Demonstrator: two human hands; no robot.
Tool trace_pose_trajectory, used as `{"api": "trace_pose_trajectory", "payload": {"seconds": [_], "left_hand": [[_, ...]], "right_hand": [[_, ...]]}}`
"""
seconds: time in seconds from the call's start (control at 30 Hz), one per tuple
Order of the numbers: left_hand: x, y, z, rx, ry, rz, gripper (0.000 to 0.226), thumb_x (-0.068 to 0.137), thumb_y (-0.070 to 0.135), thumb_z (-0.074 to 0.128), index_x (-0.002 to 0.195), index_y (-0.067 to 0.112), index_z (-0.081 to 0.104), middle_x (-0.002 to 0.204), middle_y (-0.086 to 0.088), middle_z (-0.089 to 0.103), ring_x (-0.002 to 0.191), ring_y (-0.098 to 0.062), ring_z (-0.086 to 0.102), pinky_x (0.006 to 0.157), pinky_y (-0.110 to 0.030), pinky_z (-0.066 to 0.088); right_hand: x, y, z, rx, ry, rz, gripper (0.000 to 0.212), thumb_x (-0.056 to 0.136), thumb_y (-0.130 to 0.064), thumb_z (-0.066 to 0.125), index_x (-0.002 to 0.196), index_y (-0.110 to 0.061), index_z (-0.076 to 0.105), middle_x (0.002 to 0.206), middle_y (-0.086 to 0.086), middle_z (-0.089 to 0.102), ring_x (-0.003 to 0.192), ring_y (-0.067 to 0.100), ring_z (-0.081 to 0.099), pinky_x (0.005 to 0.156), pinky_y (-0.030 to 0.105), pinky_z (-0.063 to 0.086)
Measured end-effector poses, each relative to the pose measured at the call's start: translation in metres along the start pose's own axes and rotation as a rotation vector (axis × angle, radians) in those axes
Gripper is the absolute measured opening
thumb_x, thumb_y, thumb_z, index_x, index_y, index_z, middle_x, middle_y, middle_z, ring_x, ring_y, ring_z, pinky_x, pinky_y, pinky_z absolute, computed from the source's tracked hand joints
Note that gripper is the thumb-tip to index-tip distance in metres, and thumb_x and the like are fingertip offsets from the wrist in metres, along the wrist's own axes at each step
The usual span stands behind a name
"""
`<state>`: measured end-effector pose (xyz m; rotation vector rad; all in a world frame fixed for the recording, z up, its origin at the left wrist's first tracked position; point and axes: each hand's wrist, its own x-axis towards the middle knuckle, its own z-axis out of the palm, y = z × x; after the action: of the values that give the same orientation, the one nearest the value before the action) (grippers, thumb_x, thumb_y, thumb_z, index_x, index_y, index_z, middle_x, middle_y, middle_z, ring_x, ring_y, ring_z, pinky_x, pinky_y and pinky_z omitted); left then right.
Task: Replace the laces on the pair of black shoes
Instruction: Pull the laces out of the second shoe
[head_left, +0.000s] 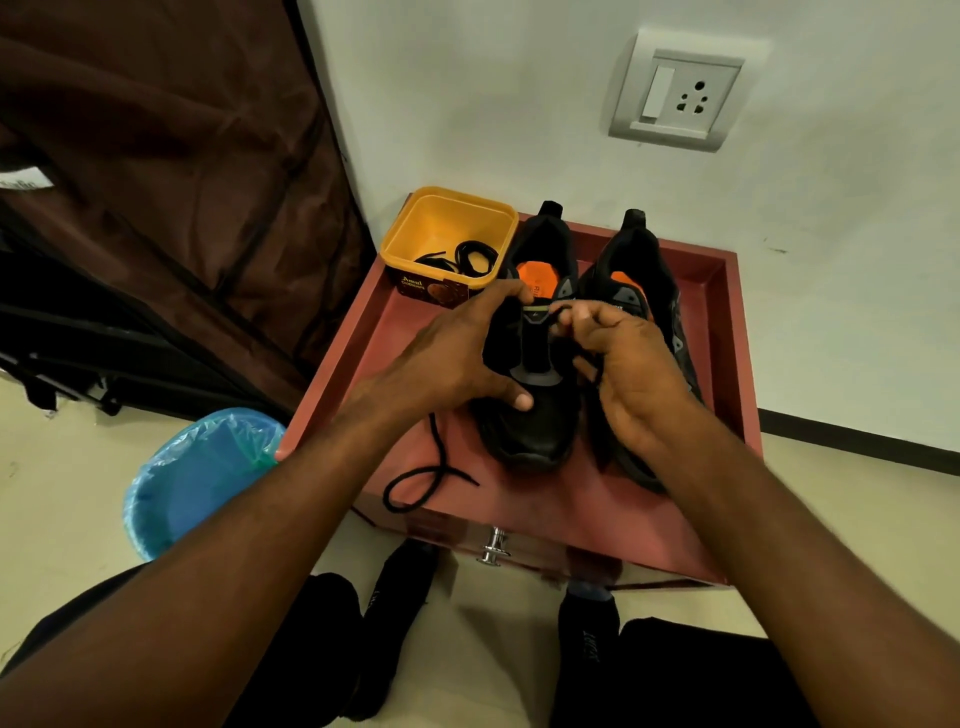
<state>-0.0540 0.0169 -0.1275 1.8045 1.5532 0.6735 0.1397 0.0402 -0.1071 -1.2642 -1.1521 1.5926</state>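
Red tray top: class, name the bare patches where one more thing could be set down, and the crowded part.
Bare patches on the red tray: the front strip before the shoe toes, right of the loose lace, and the left strip below the yellow tub. Crowded: the middle and right, where both hands work on the left shoe beside the right shoe.

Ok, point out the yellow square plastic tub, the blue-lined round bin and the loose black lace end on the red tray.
Yellow square plastic tub (493, 208): head view, far rim.
Blue-lined round bin (202, 467): head view, liner.
Loose black lace end (415, 475): head view, loop.
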Motion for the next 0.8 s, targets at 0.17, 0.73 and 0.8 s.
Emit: {"api": "trace_pose_trajectory", "payload": {"seconds": [0.17,0.73,0.8], "left_hand": [[-0.001,0.004,-0.001,0.019,0.007,0.001,0.103,0.058,0.037,0.100,0.139,0.044,0.036,0.137,0.011,0.055,0.119,-0.017,0.059,0.088,-0.038,0.057],[0.001,0.003,0.002,0.017,-0.005,0.002,0.104,0.059,0.035,0.099,0.142,0.044,0.036,0.133,0.015,0.056,0.117,-0.014,0.059,0.091,-0.043,0.058],[0.001,0.003,0.002,0.010,-0.009,-0.003,0.104,0.059,0.034,0.099,0.141,0.045,0.036,0.131,0.014,0.057,0.114,-0.015,0.061,0.087,-0.043,0.059]], "right_hand": [[-0.005,-0.013,-0.020,0.612,-0.103,0.068,0.017,0.103,-0.016,0.046,0.091,-0.021,0.057,0.098,-0.001,0.072,0.095,0.020,0.069,0.082,0.033,0.050],[0.004,0.009,0.007,-1.352,-0.010,-0.430,0.019,0.097,-0.032,0.068,0.112,-0.021,0.069,0.115,0.001,0.047,0.091,0.024,0.059,0.070,0.037,0.050],[0.004,0.007,0.007,-1.240,0.027,-0.421,0.011,0.096,-0.028,0.068,0.104,-0.021,0.072,0.111,-0.002,0.051,0.093,0.020,0.060,0.074,0.037,0.051]]}}
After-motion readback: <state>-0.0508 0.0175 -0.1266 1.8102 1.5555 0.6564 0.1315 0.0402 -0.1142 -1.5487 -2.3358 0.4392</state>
